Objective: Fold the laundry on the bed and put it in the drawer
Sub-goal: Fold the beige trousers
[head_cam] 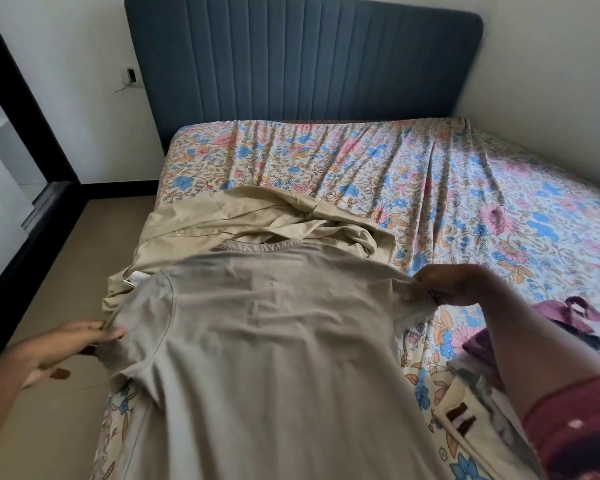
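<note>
A grey t-shirt (274, 341) lies spread along the bed's (430, 174) left edge, overlapping a beige shirt (222, 220). The left hand (66, 348) pinches one sleeve; the right hand (447, 285) pinches the other.

Far floral sheet (430, 174) lies bare; crumpled beige shirt (257, 216) blocks beyond the T-shirt (274, 341).
</note>
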